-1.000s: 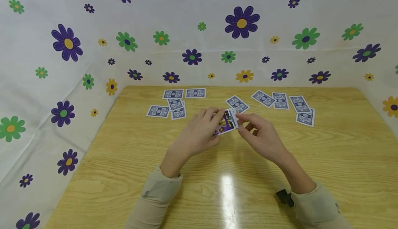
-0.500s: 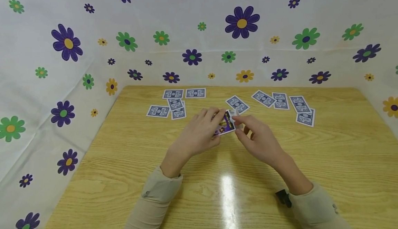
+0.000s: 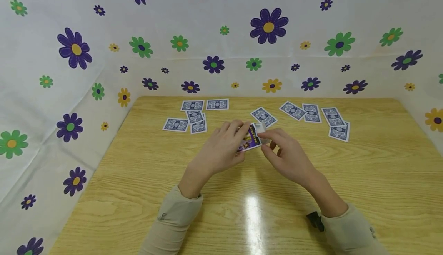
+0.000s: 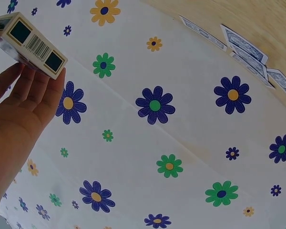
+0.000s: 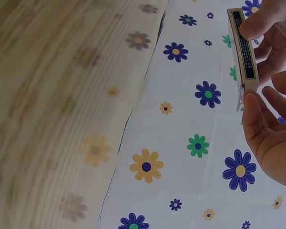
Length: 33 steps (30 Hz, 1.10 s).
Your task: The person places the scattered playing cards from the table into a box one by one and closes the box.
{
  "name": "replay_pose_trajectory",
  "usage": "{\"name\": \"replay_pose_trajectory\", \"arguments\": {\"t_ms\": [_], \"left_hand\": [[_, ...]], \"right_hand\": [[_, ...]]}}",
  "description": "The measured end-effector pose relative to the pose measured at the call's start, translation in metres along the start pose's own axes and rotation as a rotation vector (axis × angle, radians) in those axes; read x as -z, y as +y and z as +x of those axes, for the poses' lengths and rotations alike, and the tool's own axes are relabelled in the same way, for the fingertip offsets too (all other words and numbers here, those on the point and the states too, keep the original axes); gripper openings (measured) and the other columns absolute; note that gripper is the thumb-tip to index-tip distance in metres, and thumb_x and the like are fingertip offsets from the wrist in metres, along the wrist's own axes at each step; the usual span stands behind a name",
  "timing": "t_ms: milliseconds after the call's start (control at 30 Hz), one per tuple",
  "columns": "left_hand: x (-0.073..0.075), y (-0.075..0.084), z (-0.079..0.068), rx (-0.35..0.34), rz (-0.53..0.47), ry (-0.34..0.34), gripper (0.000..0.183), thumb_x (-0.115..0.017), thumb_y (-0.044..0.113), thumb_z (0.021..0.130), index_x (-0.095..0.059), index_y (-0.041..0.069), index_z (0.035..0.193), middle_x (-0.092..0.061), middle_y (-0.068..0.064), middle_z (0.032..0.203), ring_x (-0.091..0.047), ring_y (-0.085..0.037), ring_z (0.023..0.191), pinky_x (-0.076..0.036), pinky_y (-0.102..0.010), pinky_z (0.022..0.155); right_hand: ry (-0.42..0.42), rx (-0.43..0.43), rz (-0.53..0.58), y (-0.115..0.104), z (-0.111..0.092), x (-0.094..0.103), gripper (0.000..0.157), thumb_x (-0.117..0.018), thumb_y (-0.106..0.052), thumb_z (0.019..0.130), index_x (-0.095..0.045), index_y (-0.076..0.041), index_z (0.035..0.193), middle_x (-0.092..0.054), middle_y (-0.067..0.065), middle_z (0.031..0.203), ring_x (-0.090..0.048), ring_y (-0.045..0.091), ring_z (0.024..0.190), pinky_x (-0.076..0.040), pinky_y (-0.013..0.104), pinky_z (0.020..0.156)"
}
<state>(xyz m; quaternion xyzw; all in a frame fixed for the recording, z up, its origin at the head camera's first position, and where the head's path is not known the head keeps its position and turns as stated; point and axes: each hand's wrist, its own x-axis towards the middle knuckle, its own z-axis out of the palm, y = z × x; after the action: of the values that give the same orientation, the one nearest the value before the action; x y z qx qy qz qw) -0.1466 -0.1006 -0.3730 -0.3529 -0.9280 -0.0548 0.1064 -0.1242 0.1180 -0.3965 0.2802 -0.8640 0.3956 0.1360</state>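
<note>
A small purple-fronted playing-card box (image 3: 252, 139) is gripped by my left hand (image 3: 221, 147), fingers over the top and thumb along its near side. Its white end flap (image 3: 264, 125) stands out at the right end. My right hand (image 3: 288, 155) has its index finger and thumb at that end, bent about the opening. In the left wrist view, the box (image 4: 33, 45) shows a barcode end, with left fingers beneath it. The right wrist view shows the box (image 5: 243, 52) edge-on, a right fingertip touching its lower end. The inside of the box is hidden.
Blue-backed cards lie face down along the table's far side: a left group (image 3: 195, 116), a single card (image 3: 264, 117) just beyond the box, and a right group (image 3: 333, 116). A flower-print cloth (image 3: 238, 43) hangs behind the wooden table (image 3: 138, 193).
My right hand has shifted slightly left onto the box's end, and the flap there now stands lifted from the opening. The left hand and the loose cards have stayed put.
</note>
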Motion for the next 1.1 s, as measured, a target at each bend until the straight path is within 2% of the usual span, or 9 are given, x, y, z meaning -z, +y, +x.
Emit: {"name": "replay_pose_trajectory", "arguments": {"t_ms": [167,333,500,633,800,900,967,1100], "left_hand": [[0.0,0.0,0.0,-0.002,0.007,-0.005,0.074,-0.071,0.025,0.086,-0.04,0.003,0.15,-0.049,-0.013,0.138,-0.051,-0.03,0.124,-0.05,-0.041,0.097],[0.0,-0.001,0.001,0.002,-0.009,-0.005,0.074,-0.071,0.025,0.086,-0.04,0.003,0.15,-0.049,-0.014,0.139,-0.051,-0.03,0.123,-0.05,-0.041,0.098],[-0.001,-0.002,-0.002,0.017,-0.045,-0.004,0.075,-0.071,0.023,0.086,-0.039,0.002,0.15,-0.049,-0.016,0.139,-0.051,-0.031,0.124,-0.049,-0.041,0.1],[-0.001,-0.004,-0.004,0.02,-0.059,0.025,0.074,-0.071,0.022,0.085,-0.04,0.002,0.149,-0.05,-0.017,0.136,-0.053,-0.031,0.121,-0.051,-0.041,0.096],[-0.001,-0.005,-0.004,0.021,-0.056,0.023,0.074,-0.071,0.022,0.086,-0.04,0.002,0.149,-0.05,-0.017,0.136,-0.053,-0.031,0.12,-0.051,-0.041,0.095],[-0.001,-0.005,-0.004,0.023,-0.056,0.007,0.074,-0.07,0.023,0.087,-0.039,0.002,0.15,-0.049,-0.017,0.138,-0.052,-0.031,0.121,-0.05,-0.041,0.097],[0.0,-0.005,-0.003,0.021,-0.054,0.004,0.073,-0.07,0.023,0.087,-0.039,0.002,0.15,-0.049,-0.017,0.138,-0.052,-0.031,0.121,-0.05,-0.041,0.097],[0.001,-0.006,-0.001,0.01,-0.042,0.02,0.073,-0.072,0.023,0.086,-0.04,0.002,0.149,-0.051,-0.017,0.136,-0.054,-0.031,0.118,-0.051,-0.04,0.095]], "right_hand": [[0.014,-0.009,0.021,0.001,-0.001,0.003,0.03,-0.063,-0.004,0.094,-0.065,-0.002,0.123,-0.062,0.011,0.119,-0.055,0.014,0.081,-0.048,0.023,0.056],[0.063,-0.027,0.029,0.008,0.001,0.014,0.03,-0.064,-0.002,0.093,-0.064,-0.002,0.124,-0.062,0.013,0.119,-0.058,0.016,0.083,-0.052,0.026,0.06],[0.088,-0.1,0.007,0.025,0.007,0.029,0.029,-0.062,-0.001,0.094,-0.064,0.0,0.124,-0.064,0.017,0.119,-0.063,0.024,0.089,-0.056,0.034,0.069],[0.012,-0.239,-0.036,0.048,0.014,0.045,0.033,-0.058,-0.005,0.096,-0.06,0.004,0.128,-0.061,0.023,0.125,-0.062,0.036,0.101,-0.056,0.047,0.079],[-0.191,-0.495,-0.101,0.092,0.018,0.07,0.044,-0.053,-0.014,0.098,-0.051,0.01,0.136,-0.051,0.033,0.134,-0.053,0.05,0.117,-0.048,0.059,0.093],[-0.277,-0.611,-0.196,0.118,0.019,0.083,0.051,-0.052,-0.018,0.097,-0.047,0.014,0.137,-0.047,0.038,0.135,-0.048,0.053,0.121,-0.044,0.062,0.097],[-0.288,-0.673,-0.269,0.133,0.019,0.09,0.055,-0.052,-0.019,0.096,-0.045,0.015,0.138,-0.046,0.038,0.135,-0.049,0.052,0.117,-0.047,0.059,0.092],[-0.224,-0.792,-0.354,0.152,0.021,0.098,0.057,-0.053,-0.022,0.094,-0.046,0.016,0.136,-0.051,0.036,0.127,-0.054,0.041,0.096,-0.048,0.042,0.067]]}}
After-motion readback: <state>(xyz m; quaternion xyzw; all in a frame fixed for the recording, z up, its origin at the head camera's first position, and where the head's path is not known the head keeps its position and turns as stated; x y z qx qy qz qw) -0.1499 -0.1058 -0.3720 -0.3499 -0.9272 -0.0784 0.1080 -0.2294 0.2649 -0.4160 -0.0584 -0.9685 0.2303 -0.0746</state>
